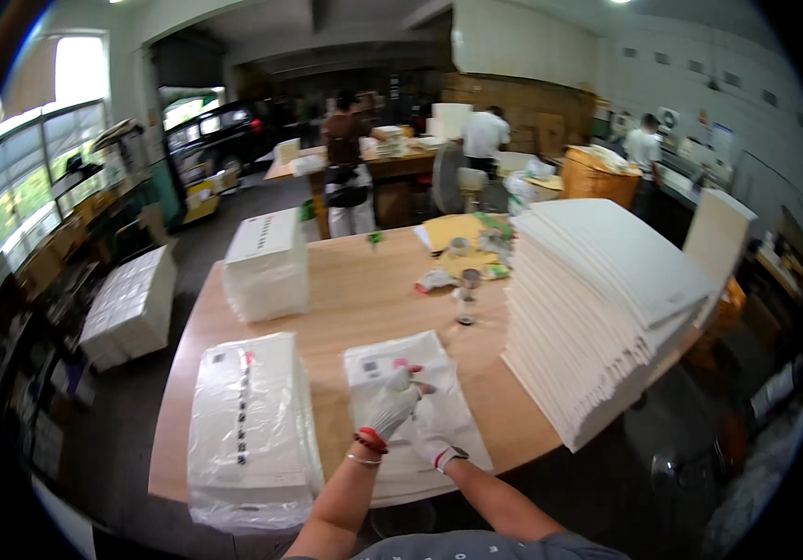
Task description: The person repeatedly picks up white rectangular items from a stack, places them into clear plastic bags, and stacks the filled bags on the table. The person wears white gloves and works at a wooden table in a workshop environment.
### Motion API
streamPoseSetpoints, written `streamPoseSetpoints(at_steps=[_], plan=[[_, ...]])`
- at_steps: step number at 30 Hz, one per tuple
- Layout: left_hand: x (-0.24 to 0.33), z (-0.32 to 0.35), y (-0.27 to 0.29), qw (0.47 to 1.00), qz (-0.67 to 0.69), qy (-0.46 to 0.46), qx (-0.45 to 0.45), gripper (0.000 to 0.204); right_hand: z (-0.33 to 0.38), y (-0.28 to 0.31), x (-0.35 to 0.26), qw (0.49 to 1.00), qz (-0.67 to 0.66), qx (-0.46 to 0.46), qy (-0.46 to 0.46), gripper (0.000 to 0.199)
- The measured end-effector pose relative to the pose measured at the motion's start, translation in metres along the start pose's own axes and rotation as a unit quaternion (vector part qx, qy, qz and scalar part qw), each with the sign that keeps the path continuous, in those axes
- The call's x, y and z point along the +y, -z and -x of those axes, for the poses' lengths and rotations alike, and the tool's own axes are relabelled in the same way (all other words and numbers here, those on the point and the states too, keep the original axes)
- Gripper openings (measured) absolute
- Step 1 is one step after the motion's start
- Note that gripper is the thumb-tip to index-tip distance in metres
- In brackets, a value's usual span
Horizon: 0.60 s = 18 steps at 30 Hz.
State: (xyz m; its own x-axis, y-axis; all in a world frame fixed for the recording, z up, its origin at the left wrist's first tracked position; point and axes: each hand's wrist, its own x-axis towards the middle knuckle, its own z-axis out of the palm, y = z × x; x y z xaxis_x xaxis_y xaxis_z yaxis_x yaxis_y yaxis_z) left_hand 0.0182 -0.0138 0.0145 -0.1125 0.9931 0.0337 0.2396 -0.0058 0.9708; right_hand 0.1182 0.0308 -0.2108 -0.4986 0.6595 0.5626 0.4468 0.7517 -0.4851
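Observation:
A white sheet or flat bag (429, 355) with a dark square print and a red mark lies on the table at its near edge, over other white sheets. Above it is my left hand (392, 403), in a white glove with bare fingertips; its fingers are curled together, and what they hold, if anything, is too small to make out. Close beside it, my right hand (432, 439), gloved in white with a red-edged cuff, is low over the same sheet. Its fingers are blurred, so their closing cannot be told.
A plastic-wrapped white stack (252, 429) lies at my left, with another wrapped stack (271, 266) behind it. On the right a tall pile of white sheets (588, 317) rises from the wooden table (355, 289). Jars (467, 297) stand near the middle. Several people work at the back.

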Motion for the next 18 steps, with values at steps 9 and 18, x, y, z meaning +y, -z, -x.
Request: streamPoseSetpoints(at_steps=[9, 18], plan=[[-0.029, 0.027, -0.008, 0.959, -0.232, -0.142, 0.084, 0.047, -0.052, 0.352, -0.137, 0.925, -0.361, -0.078, 0.089, 0.028], [0.031, 0.072, -0.015, 0.879, -0.320, -0.304, 0.182, 0.045, -0.090, 0.518, -0.093, 0.939, 0.343, 0.005, -0.009, 0.044]])
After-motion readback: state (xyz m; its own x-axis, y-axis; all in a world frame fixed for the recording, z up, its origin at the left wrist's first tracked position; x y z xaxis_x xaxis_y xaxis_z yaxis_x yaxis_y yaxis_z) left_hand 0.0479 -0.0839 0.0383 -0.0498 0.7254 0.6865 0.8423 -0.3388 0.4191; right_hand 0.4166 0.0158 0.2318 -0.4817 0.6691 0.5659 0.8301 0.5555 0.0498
